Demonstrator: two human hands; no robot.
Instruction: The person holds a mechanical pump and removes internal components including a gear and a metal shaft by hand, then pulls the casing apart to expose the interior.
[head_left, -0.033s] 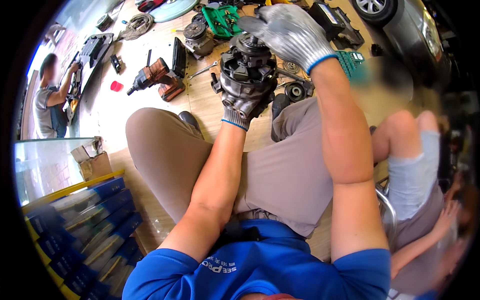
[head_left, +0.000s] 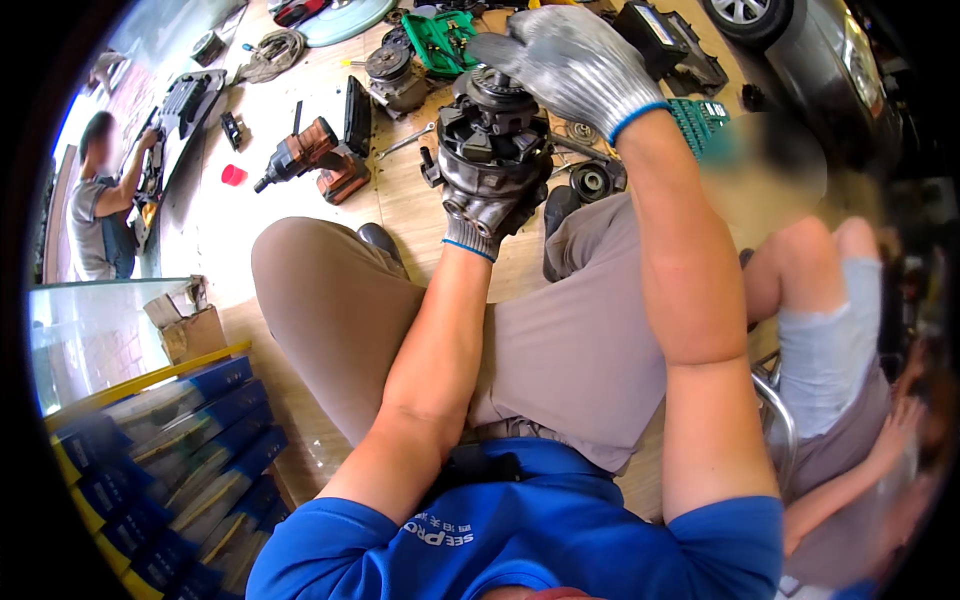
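Observation:
A round, dark metal car part, by its look a compressor (head_left: 485, 165), stands upright above the floor between my knees. Its side shows blocky recesses, two port openings face me, and a smaller ridged disc sits on top. My left hand (head_left: 468, 236), in a grey glove with a blue cuff edge, supports it from below; the part covers most of those fingers. From the upper right, my gloved right hand (head_left: 572, 62) reaches over and grips around the top disc. Its fingertips are partly hidden, with one finger stretched out to the left.
On the floor lie an orange-black impact driver (head_left: 310, 155), a wrench (head_left: 405, 140), a red cap (head_left: 233, 174), a pulley ring (head_left: 590, 180) and a green tool case (head_left: 445, 42). Another person (head_left: 830, 330) sits at right; one (head_left: 100, 205) works at far left. A car (head_left: 830, 60) stands upper right.
My right hand has shifted very slightly left over the top disc. The compressor and my left hand are nearly where they were.

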